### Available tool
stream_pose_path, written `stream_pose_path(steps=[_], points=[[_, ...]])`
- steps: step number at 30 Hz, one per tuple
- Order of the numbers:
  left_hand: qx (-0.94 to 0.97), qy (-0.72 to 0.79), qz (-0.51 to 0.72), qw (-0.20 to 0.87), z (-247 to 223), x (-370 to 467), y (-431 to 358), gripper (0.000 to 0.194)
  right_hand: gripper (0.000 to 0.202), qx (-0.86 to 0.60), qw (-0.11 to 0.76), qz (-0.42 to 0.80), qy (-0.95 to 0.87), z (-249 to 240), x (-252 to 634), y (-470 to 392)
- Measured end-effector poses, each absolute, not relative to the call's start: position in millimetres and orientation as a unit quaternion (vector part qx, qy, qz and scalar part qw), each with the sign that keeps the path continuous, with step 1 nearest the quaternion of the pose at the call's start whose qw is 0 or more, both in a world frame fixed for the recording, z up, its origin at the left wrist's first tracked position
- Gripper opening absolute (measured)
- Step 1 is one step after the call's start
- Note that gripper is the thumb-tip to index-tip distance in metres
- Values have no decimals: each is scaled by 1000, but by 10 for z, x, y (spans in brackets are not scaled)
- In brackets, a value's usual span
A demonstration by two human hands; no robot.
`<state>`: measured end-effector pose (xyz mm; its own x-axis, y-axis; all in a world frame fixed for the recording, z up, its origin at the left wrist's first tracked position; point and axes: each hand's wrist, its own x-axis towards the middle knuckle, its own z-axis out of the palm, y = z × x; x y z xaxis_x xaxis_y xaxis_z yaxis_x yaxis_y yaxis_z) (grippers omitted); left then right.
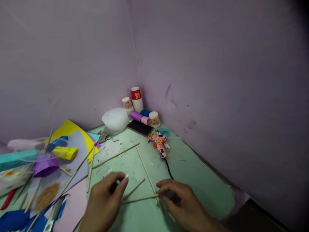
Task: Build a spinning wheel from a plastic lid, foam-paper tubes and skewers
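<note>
My left hand (105, 198) is closed in a pinch above the table, with a tiny white bit (126, 176) showing at its fingertips; I cannot tell what it is. Beneath it, a short wooden stick (135, 188) runs up to the right and another wooden stick (142, 199) lies almost level. My right hand (181, 197) is slightly blurred, its fingers curved and apart, beside the spot where the level stick meets a long slanting stick (147, 172). Whether its fingertips touch the sticks is unclear. A further stick (116, 156) lies beyond, near the slanting one's top end.
A patterned glue gun (159, 144) with a black cord lies ahead on the green table (193, 174). Behind it are a phone (140, 128), paper cups (154, 119), paper rolls and a white bowl (116, 120). Coloured paper (78, 143), sticks and a cutter knife (54, 214) crowd the left.
</note>
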<state>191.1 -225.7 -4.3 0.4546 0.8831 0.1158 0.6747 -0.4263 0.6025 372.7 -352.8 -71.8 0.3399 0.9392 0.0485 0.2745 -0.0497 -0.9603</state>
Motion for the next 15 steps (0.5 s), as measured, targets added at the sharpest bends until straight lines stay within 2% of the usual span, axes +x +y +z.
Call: stream_pose_path(steps=[2,4,9,12,15], points=[[874,409,178,191,55,2418,-2051,30,24,-605,519,287,-531,-757,3780,-3546],[924,348,146,67,74,2898,-1825,27,29,-562,537,231,-585,-804,3832,-3558],[944,311,111,14,8,3760,-1431,20,32,-505,564,117,-643,-870,3957,-3584],[937,328,117,-4,74,3717,-1454,30,28,-544,563,95,-615,-819,3988,-3638],[928,355,109,-5,178,3152,-1653,23,22,-596,542,125,-579,-750,3963,-3707]])
